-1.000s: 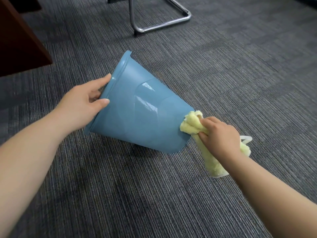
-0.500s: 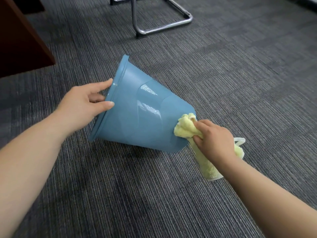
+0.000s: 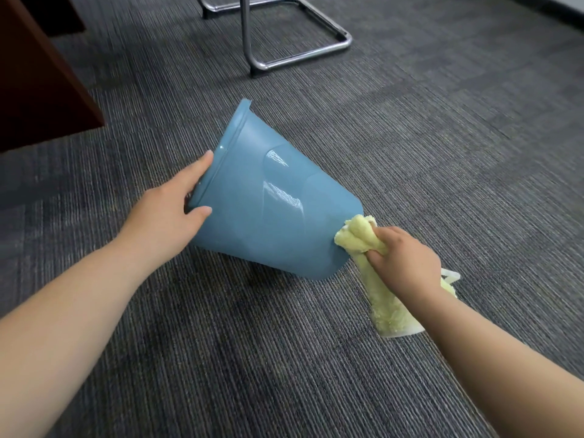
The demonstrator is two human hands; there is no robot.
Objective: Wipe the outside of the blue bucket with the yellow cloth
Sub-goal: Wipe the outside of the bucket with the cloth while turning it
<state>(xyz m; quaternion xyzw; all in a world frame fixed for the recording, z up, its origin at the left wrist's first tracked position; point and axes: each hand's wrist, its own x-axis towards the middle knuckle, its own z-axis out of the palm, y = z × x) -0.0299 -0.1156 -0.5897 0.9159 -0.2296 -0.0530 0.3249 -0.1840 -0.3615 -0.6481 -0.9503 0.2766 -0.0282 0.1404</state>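
The blue bucket (image 3: pixel 268 203) is tipped on its side above the grey carpet, its open rim pointing up and left and its base toward the right. My left hand (image 3: pixel 172 210) grips the rim, thumb on the outer wall and fingers inside. My right hand (image 3: pixel 404 254) holds the bunched yellow cloth (image 3: pixel 360 237) and presses its wad against the bucket's wall near the base edge. The loose end of the cloth hangs down below my wrist to the carpet.
A chrome chair frame (image 3: pixel 284 42) stands on the carpet behind the bucket. A dark red-brown piece of wooden furniture (image 3: pixel 38 74) fills the upper left corner. Grey striped carpet (image 3: pixel 442 137) spreads all around.
The cloth wad slid from the bucket's side wall back toward the base edge on the right. My left hand kept its hold on the rim.
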